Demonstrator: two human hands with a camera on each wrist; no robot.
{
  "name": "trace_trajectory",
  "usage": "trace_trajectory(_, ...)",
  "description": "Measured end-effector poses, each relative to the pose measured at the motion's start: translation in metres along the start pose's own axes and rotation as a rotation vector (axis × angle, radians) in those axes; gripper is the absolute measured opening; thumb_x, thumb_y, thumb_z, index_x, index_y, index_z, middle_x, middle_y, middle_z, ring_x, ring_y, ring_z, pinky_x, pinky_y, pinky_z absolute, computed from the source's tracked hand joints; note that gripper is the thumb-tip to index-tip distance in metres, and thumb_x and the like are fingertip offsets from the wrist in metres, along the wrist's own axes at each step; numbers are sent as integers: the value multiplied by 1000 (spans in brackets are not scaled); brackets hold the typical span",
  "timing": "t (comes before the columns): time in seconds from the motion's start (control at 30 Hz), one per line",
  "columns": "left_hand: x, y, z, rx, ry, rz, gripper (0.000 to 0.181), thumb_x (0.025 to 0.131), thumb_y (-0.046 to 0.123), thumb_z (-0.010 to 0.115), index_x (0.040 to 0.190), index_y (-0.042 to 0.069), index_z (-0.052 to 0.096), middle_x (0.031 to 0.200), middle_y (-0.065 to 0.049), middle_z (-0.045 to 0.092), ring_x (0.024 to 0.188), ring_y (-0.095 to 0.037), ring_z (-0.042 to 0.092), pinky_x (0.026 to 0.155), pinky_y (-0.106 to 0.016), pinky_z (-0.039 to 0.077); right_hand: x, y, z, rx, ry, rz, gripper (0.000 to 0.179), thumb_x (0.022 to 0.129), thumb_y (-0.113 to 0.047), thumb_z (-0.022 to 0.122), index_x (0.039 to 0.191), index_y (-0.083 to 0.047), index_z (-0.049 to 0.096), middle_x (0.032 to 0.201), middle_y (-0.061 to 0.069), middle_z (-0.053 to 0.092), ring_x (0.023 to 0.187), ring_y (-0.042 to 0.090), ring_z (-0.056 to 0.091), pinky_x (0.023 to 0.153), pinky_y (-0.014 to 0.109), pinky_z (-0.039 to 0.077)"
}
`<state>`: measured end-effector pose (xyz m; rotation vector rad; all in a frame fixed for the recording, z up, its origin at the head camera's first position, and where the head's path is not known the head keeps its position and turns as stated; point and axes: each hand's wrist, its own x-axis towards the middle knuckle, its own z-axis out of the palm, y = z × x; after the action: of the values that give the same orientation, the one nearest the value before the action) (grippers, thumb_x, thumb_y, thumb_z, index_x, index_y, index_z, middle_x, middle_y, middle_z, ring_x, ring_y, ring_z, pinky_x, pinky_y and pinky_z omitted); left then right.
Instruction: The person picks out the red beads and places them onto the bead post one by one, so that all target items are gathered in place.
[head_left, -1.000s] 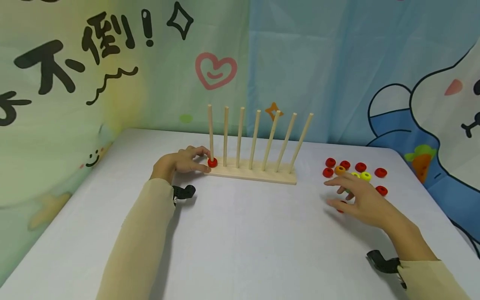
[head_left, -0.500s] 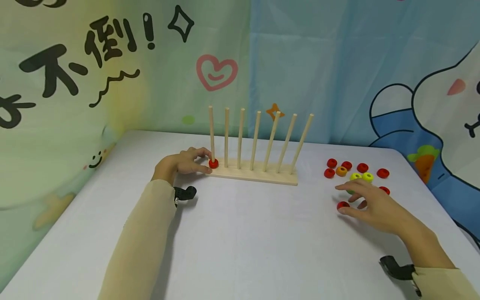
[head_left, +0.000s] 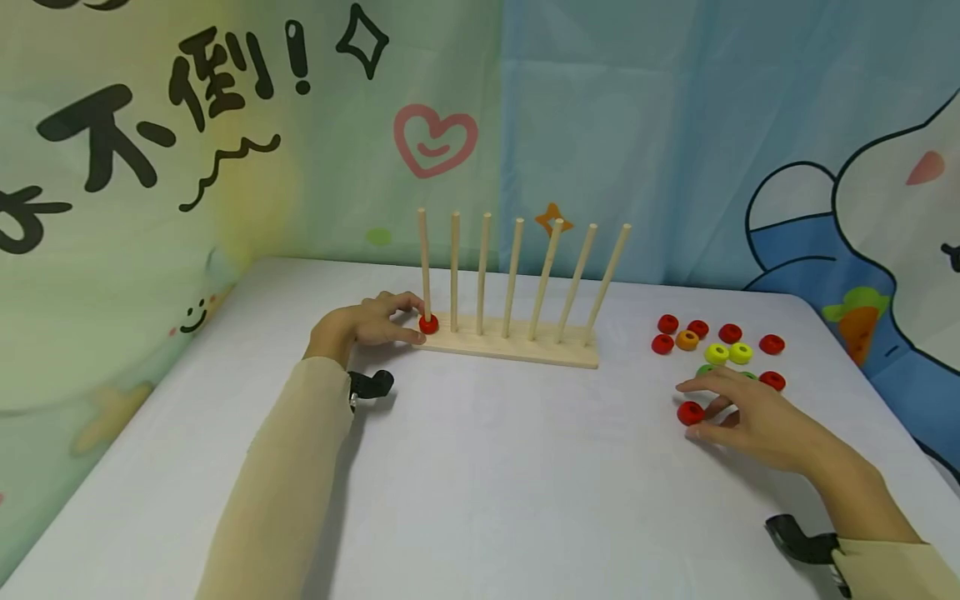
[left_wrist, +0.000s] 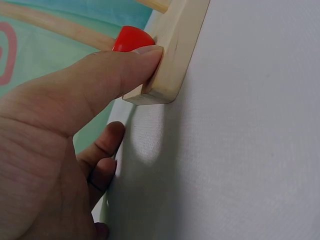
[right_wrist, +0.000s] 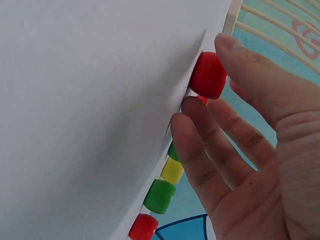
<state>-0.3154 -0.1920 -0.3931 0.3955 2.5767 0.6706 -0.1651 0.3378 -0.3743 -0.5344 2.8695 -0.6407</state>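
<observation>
On the white, fabric-textured tabletop [head_left: 525, 475], toward the far edge, stands a pale wooden seven-peg rack [head_left: 517, 348], left end held by the left hand [head_left: 367, 322]. The right hand [head_left: 761, 423] has shifted rightward, uncovering a glossy, rounded red bead [head_left: 687, 416] toward the right edge; parted fingers [right_wrist: 187, 137] surround it, not gripping.

You are facing a printed cloth backdrop [head_left: 600, 125], its green giving way to blue at 12 o'clock. At 10 o'clock, bold black characters [head_left: 98, 150] are slanting upward; just short of 12, a pink heart [head_left: 433, 152] is smiling back at you. Between 2 and 3, a white cartoon animal [head_left: 900, 200] is showing, with an orange carrot [head_left: 857, 335] sitting at 3. A small smiling face [head_left: 197, 317] is appearing at 9. Toward 6, a white table [head_left: 525, 483] is stretching out before you under soft light.
</observation>
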Motion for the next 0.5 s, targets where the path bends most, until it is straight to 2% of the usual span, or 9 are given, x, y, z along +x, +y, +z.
trace_trajectory(0.2, -14, 7, -6, 15, -12, 2, 51, 83, 57, 69, 125, 38, 48, 148, -8, 34, 136, -39, 30, 105, -67, 26, 5, -5, 3, -2, -28, -11, 51, 81, -30, 82, 125, -14, 63, 115, 5, 61, 89, 15, 61, 70, 23, 54)
trace_trajectory(0.37, -13, 10, -6, -5, -16, 2, 52, 83, 59, 70, 125, 39, 48, 149, -7, 33, 138, -40, 27, 106, -68, 23, 4, -6, 2, -25, -38, 10, 46, 83, -23, 80, 125, -14, 63, 110, 1, 64, 90, 15, 60, 70, 21, 53)
trace_trajectory(0.5, -11, 12, -3, -24, -13, -4, 52, 82, 57, 71, 125, 39, 48, 150, -7, 33, 138, -40, 26, 106, -69, 23, 2, -4, -1, -32, -52, 21, 43, 84, -20, 78, 125, -14, 64, 109, 0, 65, 92, 18, 61, 73, 27, 55)
